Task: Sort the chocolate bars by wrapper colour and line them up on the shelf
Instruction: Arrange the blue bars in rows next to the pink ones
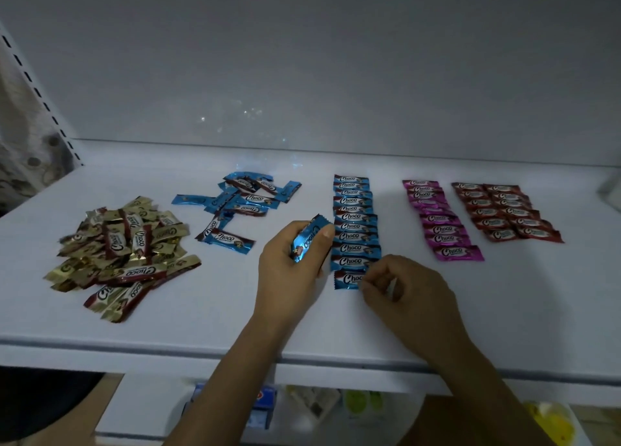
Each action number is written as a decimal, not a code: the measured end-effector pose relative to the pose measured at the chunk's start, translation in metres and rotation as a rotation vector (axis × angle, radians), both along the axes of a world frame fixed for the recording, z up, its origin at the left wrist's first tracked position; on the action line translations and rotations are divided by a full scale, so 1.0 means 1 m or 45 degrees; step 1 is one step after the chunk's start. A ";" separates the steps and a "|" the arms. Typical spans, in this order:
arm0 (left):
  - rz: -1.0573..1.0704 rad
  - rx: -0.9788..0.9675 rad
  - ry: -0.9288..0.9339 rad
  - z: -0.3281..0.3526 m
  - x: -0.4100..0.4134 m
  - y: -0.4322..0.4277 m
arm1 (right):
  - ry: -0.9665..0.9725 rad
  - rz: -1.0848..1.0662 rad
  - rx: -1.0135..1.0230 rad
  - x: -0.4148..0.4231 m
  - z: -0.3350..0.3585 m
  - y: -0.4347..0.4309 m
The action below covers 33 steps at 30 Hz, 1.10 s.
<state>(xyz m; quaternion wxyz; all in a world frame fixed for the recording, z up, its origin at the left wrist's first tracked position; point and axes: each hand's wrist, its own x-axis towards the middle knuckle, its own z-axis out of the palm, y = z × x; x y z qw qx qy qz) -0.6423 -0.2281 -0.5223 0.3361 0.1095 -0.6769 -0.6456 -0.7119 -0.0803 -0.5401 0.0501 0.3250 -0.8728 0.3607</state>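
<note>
Two-handed: clutching spare blue bars (307, 240) in left hand (285, 267) as stock; apparently pinching nearest bar (346, 280) with right hand (403, 294), extending blue column (354, 224).

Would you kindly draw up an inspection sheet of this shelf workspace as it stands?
Surface: white shelf, dimly lit.
Job's things: gold pile and blue pile lie unsorted at left; blue row, pink row and red rows are lined up at right.
Clutter: pale object at the right edge, too unclear to name.
Grips: left hand holds a blue bar off the shelf; right hand pinches the end bar, the nearest in the blue row.
Cables: nothing seen.
Surroundings: plain back panel, slotted upright at left, blurred packages on a lower level.
</note>
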 end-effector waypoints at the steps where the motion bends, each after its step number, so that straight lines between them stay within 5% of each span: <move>1: -0.007 0.012 0.014 0.001 0.001 0.000 | 0.060 0.009 0.065 0.001 -0.001 -0.001; 7: 0.005 0.002 0.001 0.005 0.006 0.002 | 0.181 0.056 0.110 0.003 -0.001 -0.003; 18: -0.057 -0.124 -0.166 -0.008 0.001 0.001 | -0.002 0.054 0.159 0.002 0.002 -0.002; 24: -0.087 -0.327 -0.228 -0.009 0.000 0.003 | -0.389 0.136 -0.493 0.001 0.017 0.001; 33: -0.061 -0.509 -0.265 -0.012 0.002 0.002 | -0.658 0.112 -0.865 0.013 0.020 -0.020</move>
